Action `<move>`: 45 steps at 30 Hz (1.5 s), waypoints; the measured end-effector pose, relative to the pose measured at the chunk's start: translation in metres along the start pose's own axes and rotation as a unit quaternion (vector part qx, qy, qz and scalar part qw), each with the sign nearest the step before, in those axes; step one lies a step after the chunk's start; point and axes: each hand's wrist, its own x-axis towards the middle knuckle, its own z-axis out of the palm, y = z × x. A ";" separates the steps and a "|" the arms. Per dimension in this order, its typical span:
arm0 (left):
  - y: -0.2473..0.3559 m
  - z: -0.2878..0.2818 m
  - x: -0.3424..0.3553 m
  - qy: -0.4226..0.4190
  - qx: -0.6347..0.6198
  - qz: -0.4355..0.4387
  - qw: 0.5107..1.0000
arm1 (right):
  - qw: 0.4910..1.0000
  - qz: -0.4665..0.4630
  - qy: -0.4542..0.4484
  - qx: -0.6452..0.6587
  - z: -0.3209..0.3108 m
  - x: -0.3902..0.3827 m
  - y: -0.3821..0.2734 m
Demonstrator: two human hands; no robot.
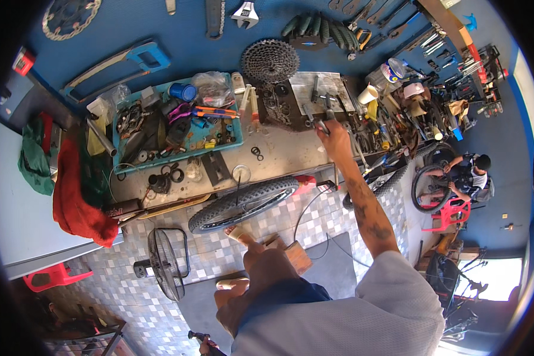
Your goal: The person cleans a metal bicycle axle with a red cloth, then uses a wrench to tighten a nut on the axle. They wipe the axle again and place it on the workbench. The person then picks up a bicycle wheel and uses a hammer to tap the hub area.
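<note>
My right hand reaches over the far side of the workbench, fingers closed around a dark metal tool with a shiny round end; its exact kind is unclear. Just beyond it, a T-shaped tool lies by a pale printed sheet. Low in the picture, my left hand is closed on a black object, mostly cut off and too small to name. A bicycle wheel with a knobby tyre leans at the bench's near edge, below the outstretched right arm.
A turquoise tray of small parts sits on the bench. A cassette stands against the blue wall. Tools crowd the bench's right end. A fan stands on the tiled floor. At right, another person sits holding a wheel.
</note>
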 end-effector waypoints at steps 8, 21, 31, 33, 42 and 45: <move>-0.003 0.044 -0.029 -0.038 -0.014 -0.051 0.998 | 0.997 -0.035 -0.038 -0.060 0.084 0.042 0.069; -0.004 0.080 -0.056 0.031 0.053 0.005 0.998 | 0.999 -0.040 -0.030 -0.008 0.092 0.036 0.045; -0.017 0.086 -0.058 0.021 0.087 0.022 0.996 | 0.998 -0.043 -0.038 -0.025 0.095 0.037 0.031; -0.020 0.087 -0.057 0.053 0.080 0.014 0.995 | 0.998 -0.042 -0.042 -0.020 0.090 0.035 0.030; -0.030 0.089 -0.054 0.088 0.071 -0.003 0.994 | 0.998 0.048 -0.005 -0.037 0.093 0.061 0.049; -0.034 0.092 -0.058 0.069 0.127 0.019 0.989 | 0.992 0.069 -0.037 -0.095 0.102 0.075 0.061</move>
